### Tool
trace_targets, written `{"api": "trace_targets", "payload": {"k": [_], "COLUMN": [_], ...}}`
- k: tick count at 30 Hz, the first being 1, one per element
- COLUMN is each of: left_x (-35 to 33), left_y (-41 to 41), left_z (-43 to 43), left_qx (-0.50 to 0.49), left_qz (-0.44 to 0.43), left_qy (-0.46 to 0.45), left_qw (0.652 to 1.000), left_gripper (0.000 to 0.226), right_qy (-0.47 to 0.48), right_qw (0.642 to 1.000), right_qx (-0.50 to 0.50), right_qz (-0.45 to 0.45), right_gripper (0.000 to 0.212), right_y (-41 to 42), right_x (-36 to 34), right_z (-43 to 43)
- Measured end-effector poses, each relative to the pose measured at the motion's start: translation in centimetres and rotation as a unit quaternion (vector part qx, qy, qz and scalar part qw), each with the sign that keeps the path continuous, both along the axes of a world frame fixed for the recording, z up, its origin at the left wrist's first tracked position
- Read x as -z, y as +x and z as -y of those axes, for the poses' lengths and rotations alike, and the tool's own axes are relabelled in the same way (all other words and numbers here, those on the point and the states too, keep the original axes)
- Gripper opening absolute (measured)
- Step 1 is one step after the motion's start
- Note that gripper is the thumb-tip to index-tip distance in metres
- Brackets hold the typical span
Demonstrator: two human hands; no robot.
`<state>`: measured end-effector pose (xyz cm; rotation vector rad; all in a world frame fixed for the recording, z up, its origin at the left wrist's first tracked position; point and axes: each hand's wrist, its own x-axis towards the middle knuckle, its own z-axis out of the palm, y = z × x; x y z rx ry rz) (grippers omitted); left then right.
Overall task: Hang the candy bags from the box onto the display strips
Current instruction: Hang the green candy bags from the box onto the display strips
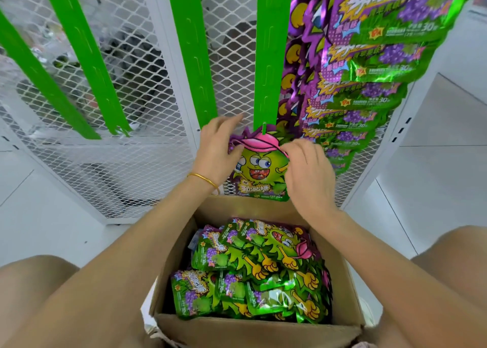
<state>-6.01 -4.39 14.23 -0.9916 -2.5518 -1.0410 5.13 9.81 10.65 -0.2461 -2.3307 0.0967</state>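
A green candy bag (pixel 259 169) with a cartoon face and pink cap hangs at the bottom end of a green display strip (pixel 267 57); the strip's lowest hook pokes through the bag's top. My left hand (pixel 217 147) holds the bag's upper left edge. My right hand (pixel 307 168) pinches its upper right edge near the cap. Below them an open cardboard box (pixel 176 252) holds several more candy bags (pixel 258 271).
Three other empty green strips (pixel 188 49) hang on the white wire-mesh rack (pixel 147 163). A strip at the right is full of hung purple-and-green bags (pixel 369 65). White floor lies on both sides. My knees flank the box.
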Motion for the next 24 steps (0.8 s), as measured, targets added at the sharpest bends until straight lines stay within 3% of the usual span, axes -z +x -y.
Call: {"api": "trace_targets", "payload": {"k": [2, 4, 6, 8, 9, 11, 13, 17, 21, 24], "left_x": [0.7, 1.8, 3.1, 4.2, 4.6, 5.3, 5.8, 6.1, 6.3, 6.4], "left_y": [1.1, 2.1, 2.5, 2.8, 2.8, 2.8, 2.7, 2.7, 3.0, 3.1], "left_z": [1.9, 4.0, 5.4, 6.0, 6.0, 5.9, 5.7, 5.1, 4.2, 3.7], "left_qx": [0.005, 0.031, 0.055, 0.061, 0.059, 0.055, 0.052, 0.053, 0.062, 0.074], "left_qz": [-0.039, -0.004, 0.082, 0.145, 0.161, 0.176, 0.190, 0.218, 0.235, 0.235], "left_qy": [-0.017, -0.073, -0.140, -0.182, -0.198, -0.216, -0.213, -0.216, -0.219, -0.212], "left_qw": [0.999, 0.997, 0.985, 0.971, 0.965, 0.959, 0.957, 0.950, 0.945, 0.946], "left_gripper": [0.049, 0.046, 0.045, 0.043, 0.042, 0.040, 0.039, 0.037, 0.037, 0.036], "right_qy": [-0.035, -0.109, -0.200, -0.263, -0.268, -0.245, -0.209, -0.096, 0.111, 0.072], "right_qw": [0.991, 0.936, 0.840, 0.752, 0.720, 0.690, 0.700, 0.755, 0.854, 0.878], "right_qx": [-0.040, -0.042, -0.024, -0.011, -0.015, -0.025, -0.036, -0.028, 0.022, 0.007], "right_qz": [0.124, 0.332, 0.503, 0.604, 0.640, 0.681, 0.682, 0.648, 0.507, 0.474], "right_gripper": [0.031, 0.026, 0.042, 0.075, 0.088, 0.090, 0.071, 0.026, 0.023, 0.030], "right_y": [0.4, 0.1, 0.0, 1.0, 1.6, 2.7, 3.0, 2.2, 2.6, 2.9], "right_x": [1.9, 5.1, 9.3, 13.1, 14.8, 17.3, 18.3, 16.6, 12.7, 9.9], "right_z": [0.8, 1.0, 0.3, -0.4, -0.6, -0.7, -0.7, -1.2, -1.1, -1.1]}}
